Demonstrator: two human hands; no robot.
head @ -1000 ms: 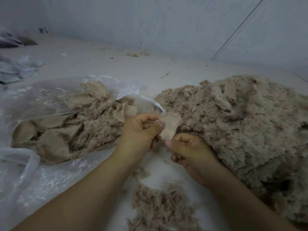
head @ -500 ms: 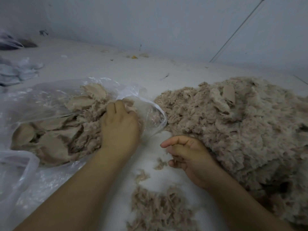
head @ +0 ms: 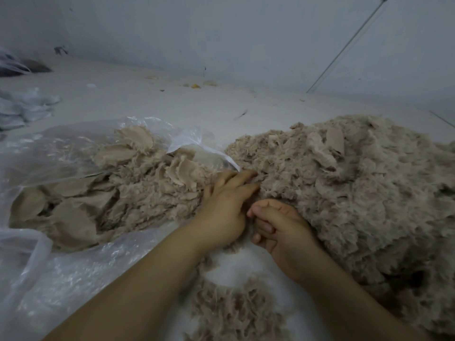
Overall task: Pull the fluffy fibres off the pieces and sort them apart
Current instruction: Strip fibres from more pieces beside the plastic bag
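While both hands meet at the near edge of the big fluffy heap [head: 349,193], head view: left hand [head: 225,207] lies with fingers extended, tips reaching into the heap's edge, gripping nothing visible. Right hand [head: 280,225] has fingers loosely curled; can't tell if it holds anything. Stripped pieces [head: 81,193] sit in the clear plastic bag [head: 61,271] on the left. Loose fibres [head: 231,313] lie on the white surface [head: 147,99] between the forearms.
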